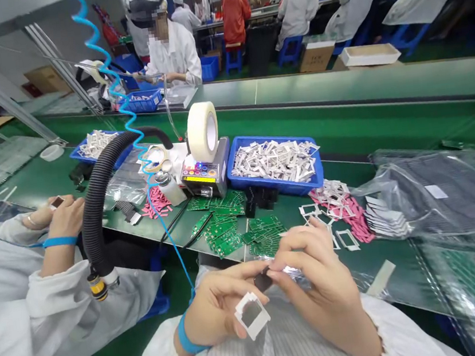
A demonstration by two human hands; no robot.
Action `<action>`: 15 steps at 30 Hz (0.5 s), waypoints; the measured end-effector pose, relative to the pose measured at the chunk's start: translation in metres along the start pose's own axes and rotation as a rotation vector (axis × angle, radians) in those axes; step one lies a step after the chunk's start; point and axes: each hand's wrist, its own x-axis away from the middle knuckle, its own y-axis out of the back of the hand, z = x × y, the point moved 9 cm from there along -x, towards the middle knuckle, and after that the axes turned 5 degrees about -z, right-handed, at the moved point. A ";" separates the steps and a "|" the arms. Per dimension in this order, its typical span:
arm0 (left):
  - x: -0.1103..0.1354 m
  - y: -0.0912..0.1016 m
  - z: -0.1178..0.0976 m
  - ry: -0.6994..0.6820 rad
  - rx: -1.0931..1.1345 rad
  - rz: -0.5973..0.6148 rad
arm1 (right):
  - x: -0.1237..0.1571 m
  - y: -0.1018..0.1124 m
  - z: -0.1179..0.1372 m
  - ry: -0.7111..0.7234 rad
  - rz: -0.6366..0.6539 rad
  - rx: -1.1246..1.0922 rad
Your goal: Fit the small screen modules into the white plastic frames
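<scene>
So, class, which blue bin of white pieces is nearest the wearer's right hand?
The bin just right of the tape roll, beyond the right hand; the others stand left of the roll, farther away.

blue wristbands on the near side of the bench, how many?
2. One blue wristband is behind your left hand, which holds a white frame; the other wristband is on the co-worker at picture left. More may be hidden.

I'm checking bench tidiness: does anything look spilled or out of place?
Mildly: several white frames lie loose near the right end of the blue bin, some overlapping pink strips. That looks odd because many similar white pieces sit inside the bin, though it may be deliberate.
</scene>
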 end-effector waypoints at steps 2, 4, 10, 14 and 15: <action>-0.001 0.001 -0.002 -0.035 -0.027 0.009 | -0.001 0.000 -0.002 -0.007 -0.008 0.023; -0.001 0.001 -0.004 -0.058 -0.042 0.012 | -0.001 -0.001 -0.003 -0.009 -0.011 0.027; 0.000 0.007 0.001 -0.035 -0.084 -0.019 | 0.003 -0.008 -0.011 -0.048 0.044 0.001; 0.000 0.012 0.008 0.000 -0.062 -0.026 | 0.006 -0.017 -0.016 -0.066 0.079 0.027; -0.001 0.012 0.010 0.009 -0.059 -0.028 | 0.007 -0.019 -0.016 -0.062 0.088 0.042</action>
